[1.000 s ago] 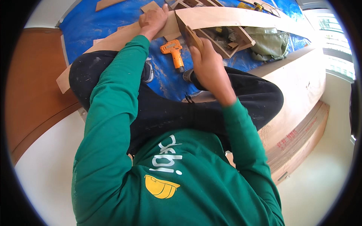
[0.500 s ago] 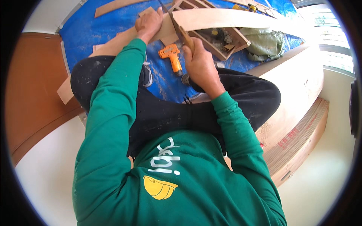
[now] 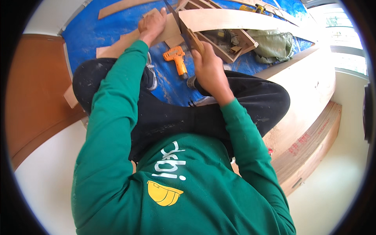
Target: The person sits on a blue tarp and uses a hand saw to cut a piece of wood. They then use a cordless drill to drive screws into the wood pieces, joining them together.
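My right hand (image 3: 210,71) is wrapped around the wooden handle of a handsaw (image 3: 192,40). Its dark blade slants up and to the left across a long plywood strip (image 3: 235,20). To the left of the blade, my left hand (image 3: 152,26) grips a wooden board (image 3: 169,32), thumb raised; the fingertips on its far side are hidden. I cannot tell whether board and strip are one piece. Between my feet an orange cordless drill (image 3: 176,59) lies on the blue tarp (image 3: 164,88).
An open wooden frame (image 3: 231,55) containing tools and scraps sits beyond my right hand, beside a green bag (image 3: 274,46). Stacked plywood sheets (image 3: 309,137) stand at right. A brown door panel (image 3: 43,94) is at left; yellow tools (image 3: 254,8) lie at the far side.
My right hand and the saw have shifted slightly, with the blade still across the wood. The left hand keeps its hold, and the whole view has moved a little.
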`<move>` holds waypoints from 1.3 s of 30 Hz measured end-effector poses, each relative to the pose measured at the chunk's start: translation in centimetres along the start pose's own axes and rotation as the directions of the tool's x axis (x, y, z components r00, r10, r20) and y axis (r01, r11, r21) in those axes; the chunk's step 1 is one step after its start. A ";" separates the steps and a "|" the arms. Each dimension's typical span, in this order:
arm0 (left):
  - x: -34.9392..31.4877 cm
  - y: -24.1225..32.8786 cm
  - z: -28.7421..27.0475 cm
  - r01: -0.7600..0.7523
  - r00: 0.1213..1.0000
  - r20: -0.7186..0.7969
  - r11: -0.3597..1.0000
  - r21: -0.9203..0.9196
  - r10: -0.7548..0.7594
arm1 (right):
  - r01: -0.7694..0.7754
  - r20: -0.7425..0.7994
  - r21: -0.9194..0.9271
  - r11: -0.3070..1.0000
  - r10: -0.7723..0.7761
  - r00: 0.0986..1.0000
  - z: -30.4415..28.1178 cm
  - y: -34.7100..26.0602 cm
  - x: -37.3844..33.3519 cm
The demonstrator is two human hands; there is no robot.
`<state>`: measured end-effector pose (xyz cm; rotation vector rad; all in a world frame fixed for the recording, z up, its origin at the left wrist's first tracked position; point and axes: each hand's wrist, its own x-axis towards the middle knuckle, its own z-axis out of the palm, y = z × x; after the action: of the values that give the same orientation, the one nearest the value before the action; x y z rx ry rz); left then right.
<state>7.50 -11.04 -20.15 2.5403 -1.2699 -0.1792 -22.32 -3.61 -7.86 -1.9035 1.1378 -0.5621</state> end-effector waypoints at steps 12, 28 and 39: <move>0.2 -0.5 1.0 0.093 0.994 0.066 0.992 -0.079 -0.088 | -0.143 0.119 -0.023 0.990 0.144 0.982 -6.5 -4.6 -7.4; 2.3 -0.9 -9.1 0.109 0.981 -0.136 0.973 -0.204 -0.139 | -0.023 -0.372 0.414 0.910 0.192 0.908 -14.6 -4.4 -11.3; -2.9 -14.9 -27.0 0.043 0.814 -0.508 0.901 -0.431 -0.282 | -0.414 -0.833 -0.197 0.889 0.071 0.549 -23.8 17.6 -20.8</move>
<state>23.58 5.29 0.65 2.1048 -0.6887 0.2415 -58.32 0.05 -8.44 -1.7292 2.2261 -1.2005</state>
